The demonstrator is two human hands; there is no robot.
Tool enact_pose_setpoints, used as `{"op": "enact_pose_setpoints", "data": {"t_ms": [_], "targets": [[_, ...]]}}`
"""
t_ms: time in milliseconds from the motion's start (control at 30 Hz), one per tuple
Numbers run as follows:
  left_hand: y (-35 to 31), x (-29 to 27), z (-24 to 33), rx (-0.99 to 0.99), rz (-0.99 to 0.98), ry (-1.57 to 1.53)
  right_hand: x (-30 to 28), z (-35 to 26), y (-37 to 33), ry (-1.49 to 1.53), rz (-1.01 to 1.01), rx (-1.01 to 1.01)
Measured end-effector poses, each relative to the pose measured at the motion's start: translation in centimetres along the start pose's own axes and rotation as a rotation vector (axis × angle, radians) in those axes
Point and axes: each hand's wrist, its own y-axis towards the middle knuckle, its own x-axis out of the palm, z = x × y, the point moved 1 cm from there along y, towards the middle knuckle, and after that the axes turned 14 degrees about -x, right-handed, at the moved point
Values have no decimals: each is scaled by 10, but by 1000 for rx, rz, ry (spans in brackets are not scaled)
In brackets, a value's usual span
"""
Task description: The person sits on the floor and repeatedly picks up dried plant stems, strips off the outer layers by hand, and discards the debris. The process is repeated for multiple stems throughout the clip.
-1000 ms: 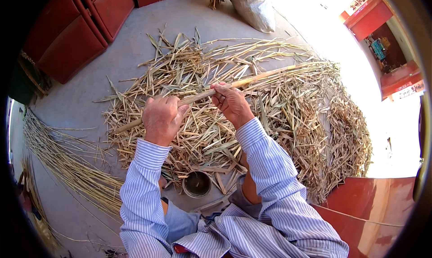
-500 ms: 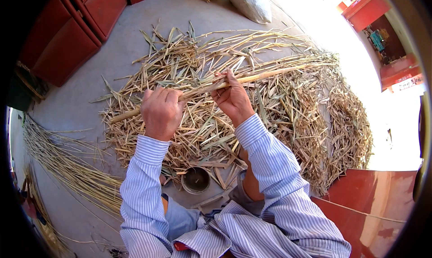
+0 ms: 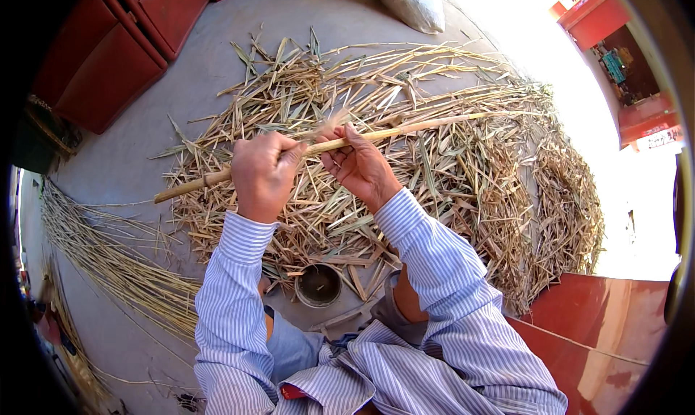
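Note:
My left hand [image 3: 264, 175] is closed round a long yellowish reed stalk [image 3: 427, 126], whose thick cut end sticks out to the left of my fist. Farther along it my right hand [image 3: 363, 172] has its fingers curled at the same stalk, palm partly up, thumb and fingertips against it. Between the two hands a pale strip of dry sheath [image 3: 331, 125] stands off the stalk, smeared by motion. Which fingers pull it cannot be made out. The stalk's thin end reaches right, over the pile of dry leaves and husks [image 3: 333, 212].
Several uncut stalks [image 3: 434, 53] lie at the far side of the pile. A bundle of thin stripped stems [image 3: 116, 263] is at left. Near my feet stands a small round dark pot [image 3: 318, 285]. A white sack [image 3: 413, 6] and red furniture [image 3: 116, 60] edge the floor.
The stalk has slid left through my hands, so more of its thick end shows beyond my left fist. My right hand has moved slightly left, and a pale strip now stands away from the stalk.

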Motion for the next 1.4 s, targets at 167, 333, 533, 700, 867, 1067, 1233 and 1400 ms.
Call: {"op": "enact_pose_setpoints", "data": {"t_ms": [167, 333, 533, 700, 867, 1067, 1233, 1400], "targets": [[25, -61, -3, -448, 235, -644, -12, -6, 14, -26, 120, -39], [25, -86, -9, -437, 427, -505, -12, -9, 13, -195, 38, -40], [13, -145, 6, -344, 793, -597, -18, -20, 13, -318, 248, -134], [15, -137, -8, -217, 571, -2, -5, -22, 9, -419, 249, -151], [27, -79, -3, 192, 390, 455, -1, -13, 3, -554, 189, -128], [17, -52, -3, 98, -194, 376, 2, -15, 5, -602, 185, -111], [15, -48, -10, 88, -89, 211, -7, -27, 17, -325, 157, -168], [16, -53, -26, -28, 29, 125, 3, -35, 13, -161, 48, -116]]}}
